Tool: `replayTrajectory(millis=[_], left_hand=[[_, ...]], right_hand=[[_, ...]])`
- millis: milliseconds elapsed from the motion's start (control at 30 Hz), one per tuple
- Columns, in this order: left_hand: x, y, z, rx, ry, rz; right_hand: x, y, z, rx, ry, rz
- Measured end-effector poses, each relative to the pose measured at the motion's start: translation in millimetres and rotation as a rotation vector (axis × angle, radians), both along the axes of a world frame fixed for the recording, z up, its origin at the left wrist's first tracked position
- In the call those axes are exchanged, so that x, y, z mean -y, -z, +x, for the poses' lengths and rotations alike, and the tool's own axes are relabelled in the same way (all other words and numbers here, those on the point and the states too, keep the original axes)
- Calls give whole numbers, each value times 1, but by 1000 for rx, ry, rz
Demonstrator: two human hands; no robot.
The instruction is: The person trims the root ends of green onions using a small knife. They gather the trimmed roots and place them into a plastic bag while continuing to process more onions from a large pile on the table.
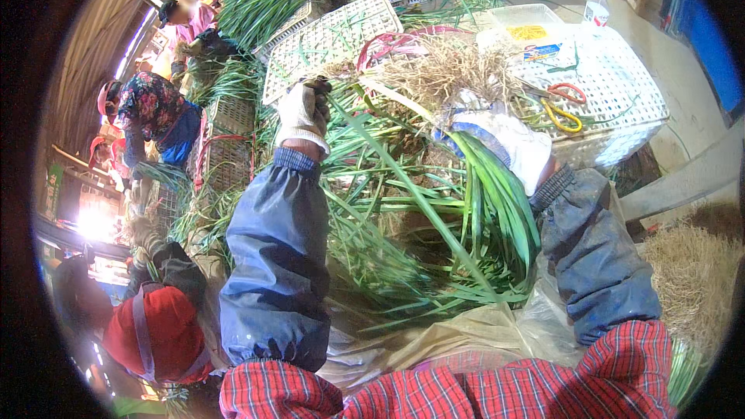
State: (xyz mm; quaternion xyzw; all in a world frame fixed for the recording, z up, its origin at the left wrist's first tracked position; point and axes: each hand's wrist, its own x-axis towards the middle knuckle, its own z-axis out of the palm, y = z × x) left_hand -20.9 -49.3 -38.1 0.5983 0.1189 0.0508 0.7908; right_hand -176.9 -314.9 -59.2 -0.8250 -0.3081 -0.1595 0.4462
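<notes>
My left hand [304, 109], in a whitish glove with dark fingertips, is closed at the upper end of a long green leaf [407, 183] that slants down to the right. My right hand [500, 139], in a white and blue glove, is shut on a bunch of green garlic plants [495, 186]. Their leaves hang down below the hand, and dry, straw-coloured roots [454, 70] spread above it. One pale stalk [401, 96] reaches from the bunch towards my left hand. Loose green leaves [372, 244] lie beneath both hands.
At the right, an upturned white plastic crate [628, 81] bears scissors [561, 107], a clear tub [527, 23] of yellow bands and a bottle [596, 9]. Another crate [332, 29] stands ahead, near bundled plants [262, 6]. Co-workers [154, 107] are at the left, one close by in red headwear [157, 331].
</notes>
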Motion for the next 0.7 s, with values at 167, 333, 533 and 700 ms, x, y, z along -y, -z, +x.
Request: replayTrajectory(millis=[167, 333, 533, 700], left_hand=[[-164, 18, 64, -3, -125, 20], [-116, 13, 14, 34, 93, 659], [16, 9, -58, 66, 694, 130], [40, 11, -46, -29, 388, 115]], right_hand=[[-9, -12, 1, 155, -51, -47], [10, -3, 4, 203, 9, -116], [-2, 22, 18, 64, -28, -62], [-1, 44, 38, 30, -122, 86]])
